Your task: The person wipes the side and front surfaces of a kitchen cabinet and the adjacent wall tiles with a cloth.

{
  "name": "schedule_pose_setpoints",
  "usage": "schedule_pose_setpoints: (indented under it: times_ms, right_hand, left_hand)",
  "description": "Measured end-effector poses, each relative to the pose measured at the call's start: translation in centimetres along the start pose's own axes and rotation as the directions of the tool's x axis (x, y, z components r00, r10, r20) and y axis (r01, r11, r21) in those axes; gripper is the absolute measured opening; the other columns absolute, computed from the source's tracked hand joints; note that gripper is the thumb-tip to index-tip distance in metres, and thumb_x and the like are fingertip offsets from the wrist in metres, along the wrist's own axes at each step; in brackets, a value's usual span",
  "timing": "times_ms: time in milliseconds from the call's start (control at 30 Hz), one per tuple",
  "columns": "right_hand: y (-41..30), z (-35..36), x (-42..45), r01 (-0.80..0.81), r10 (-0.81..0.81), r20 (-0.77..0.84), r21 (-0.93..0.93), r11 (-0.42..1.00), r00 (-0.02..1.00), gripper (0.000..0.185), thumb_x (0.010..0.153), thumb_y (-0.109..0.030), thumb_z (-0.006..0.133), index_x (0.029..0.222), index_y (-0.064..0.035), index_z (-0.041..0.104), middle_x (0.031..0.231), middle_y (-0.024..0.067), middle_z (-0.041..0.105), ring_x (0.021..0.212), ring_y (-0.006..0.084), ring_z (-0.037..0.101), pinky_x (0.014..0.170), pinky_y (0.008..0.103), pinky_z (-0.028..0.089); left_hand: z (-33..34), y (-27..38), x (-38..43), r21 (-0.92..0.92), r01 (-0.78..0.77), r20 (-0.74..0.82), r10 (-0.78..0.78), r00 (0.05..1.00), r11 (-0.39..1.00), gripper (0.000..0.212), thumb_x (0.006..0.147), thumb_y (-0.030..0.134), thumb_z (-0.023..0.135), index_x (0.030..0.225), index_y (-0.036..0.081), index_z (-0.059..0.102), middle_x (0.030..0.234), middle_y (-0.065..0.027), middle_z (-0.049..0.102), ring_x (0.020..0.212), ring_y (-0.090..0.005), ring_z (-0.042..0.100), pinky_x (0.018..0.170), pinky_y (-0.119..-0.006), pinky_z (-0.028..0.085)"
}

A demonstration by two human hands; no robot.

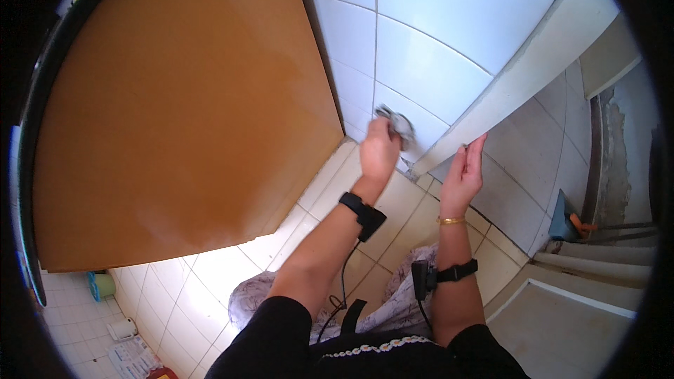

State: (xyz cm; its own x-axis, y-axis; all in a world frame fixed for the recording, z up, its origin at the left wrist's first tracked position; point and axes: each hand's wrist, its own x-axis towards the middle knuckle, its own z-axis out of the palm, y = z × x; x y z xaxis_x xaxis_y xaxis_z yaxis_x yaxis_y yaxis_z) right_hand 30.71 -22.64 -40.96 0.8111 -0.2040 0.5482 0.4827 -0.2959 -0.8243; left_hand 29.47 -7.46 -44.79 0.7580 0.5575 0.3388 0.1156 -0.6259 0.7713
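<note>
A crumpled grey cloth (403, 129) is bunched in my left hand (380, 147), low against the white tiled wall (421, 58). Both the cloth and the fingers look slightly blurred. My right hand (463, 173) is raised flat, its fingers extended close together at the edge of the pale wall end (505, 95); the fingertips appear to touch that edge. I see nothing held in the right hand. Below the cloth, the corner of the wall meets the cream floor tiles (403, 200), where the plaster is chipped.
A large brown panel (195, 116) stands to the left of the wall. At the right are a blue dustpan (563, 218) and a panelled door (568, 326). A green bin (101, 285) and a white cup (122, 329) are at lower left. Black cables (343, 279) hang from both wrist straps.
</note>
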Motion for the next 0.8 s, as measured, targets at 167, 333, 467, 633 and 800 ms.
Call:
schedule_pose_setpoints:
  times_ms: [167, 333, 467, 633, 800]
  right_hand:
    - [-1.2, -0.1, -0.4, -0.147, 0.143, 0.067, 0.05, 0.988, 0.987, 0.056, 0.101, 0.001, 0.049, 0.154, -0.0047, 0.033, 0.126, 0.0078, 0.058, 0.094, 0.0103, 0.045, 0.08, 0.0218, 0.041]
    - [-2.8, 0.0, -0.3, -0.274, 0.262, 0.118, 0.105, 0.956, 0.958, 0.057, 0.101, 0.006, 0.043, 0.155, 0.0044, 0.024, 0.156, 0.0178, 0.038, 0.139, 0.0196, 0.044, 0.109, 0.0259, 0.036]
    - [-2.0, 0.0, -0.3, -0.224, 0.209, 0.116, 0.142, 0.964, 0.971, 0.058, 0.1, 0.008, 0.042, 0.155, 0.0042, 0.023, 0.156, 0.018, 0.039, 0.139, 0.0193, 0.044, 0.107, 0.0254, 0.037]
    - [-1.6, -0.3, -0.5, -0.255, 0.238, 0.143, 0.122, 0.959, 0.961, 0.061, 0.099, 0.01, 0.04, 0.157, 0.0018, 0.022, 0.157, 0.018, 0.036, 0.14, 0.0198, 0.043, 0.106, 0.024, 0.036]
    - [-1.9, -0.2, -0.5, -0.24, 0.224, 0.129, 0.118, 0.964, 0.966, 0.063, 0.098, 0.012, 0.039, 0.157, 0.0012, 0.02, 0.159, 0.0185, 0.033, 0.141, 0.0215, 0.041, 0.107, 0.0241, 0.035]
  left_hand:
    - [-3.2, -3.4, 6.1, -0.035, 0.188, -0.207, -0.191, 0.96, 0.982, 0.029, 0.087, 0.009, 0.063, 0.115, 0.003, 0.059, 0.094, -0.0208, 0.071, 0.085, -0.0416, 0.068, 0.075, -0.048, 0.055]
    - [0.5, -1.1, 0.1, 0.037, 0.128, 0.025, -0.129, 0.991, 0.991, 0.025, 0.088, 0.011, 0.06, 0.11, 0.006, 0.049, 0.087, -0.0248, 0.068, 0.071, -0.0457, 0.066, 0.063, -0.054, 0.053]
    - [2.8, -0.7, -3.1, 0.02, 0.021, 0.227, -0.025, 0.974, 1.0, 0.034, 0.083, 0.007, 0.065, 0.111, 0.003, 0.047, 0.083, -0.0294, 0.066, 0.074, -0.049, 0.065, 0.064, -0.054, 0.053]
    - [-0.8, -4.3, 3.2, 0.073, 0.179, -0.019, -0.178, 0.984, 0.981, 0.038, 0.089, 0.01, 0.061, 0.122, 0.003, 0.045, 0.087, -0.0274, 0.069, 0.079, -0.0457, 0.068, 0.067, -0.054, 0.054]
    - [-1.4, -3.5, 5.2, 0.137, 0.19, -0.195, -0.162, 0.967, 0.972, 0.043, 0.092, 0.011, 0.059, 0.129, 0.005, 0.04, 0.093, -0.0284, 0.069, 0.087, -0.0473, 0.067, 0.073, -0.053, 0.054]
